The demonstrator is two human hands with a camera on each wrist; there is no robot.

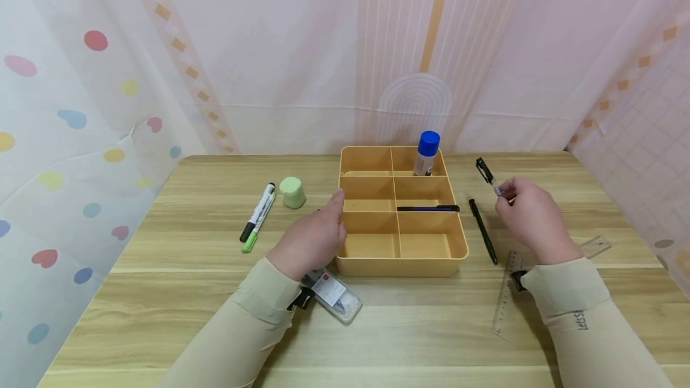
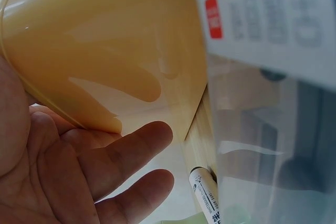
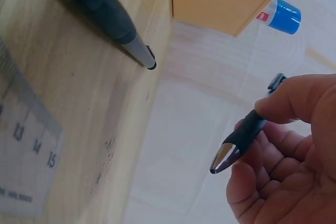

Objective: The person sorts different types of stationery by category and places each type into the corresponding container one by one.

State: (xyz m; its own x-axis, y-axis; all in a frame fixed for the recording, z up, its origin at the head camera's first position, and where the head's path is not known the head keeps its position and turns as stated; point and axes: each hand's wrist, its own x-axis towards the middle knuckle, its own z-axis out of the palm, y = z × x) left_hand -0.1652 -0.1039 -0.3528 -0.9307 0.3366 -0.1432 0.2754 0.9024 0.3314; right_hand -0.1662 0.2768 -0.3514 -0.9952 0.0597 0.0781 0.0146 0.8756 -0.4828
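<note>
My right hand (image 1: pixel 530 217) pinches a black and clear ballpoint pen (image 3: pixel 247 132) between thumb and fingers, above the table to the right of the organizer. At the left wall of the yellow six-compartment organizer (image 1: pixel 401 267), my left hand (image 1: pixel 312 238) rests with its fingers mostly extended. A glue stick (image 1: pixel 426 157) with a blue cap stands in the back right compartment. Across the right-hand compartments lies a dark blue pen (image 1: pixel 426 208). Between the organizer and my right hand, a black pen (image 1: pixel 483 232) is on the table.
Below my left wrist lies a clear plastic case (image 1: pixel 336 298) with a white label. A whiteboard marker (image 1: pixel 257 213) and a green marker (image 1: pixel 260 226) lie at left, beside a pale green block (image 1: pixel 292 192). A clear ruler (image 1: pixel 504 304) is partly under my right wrist.
</note>
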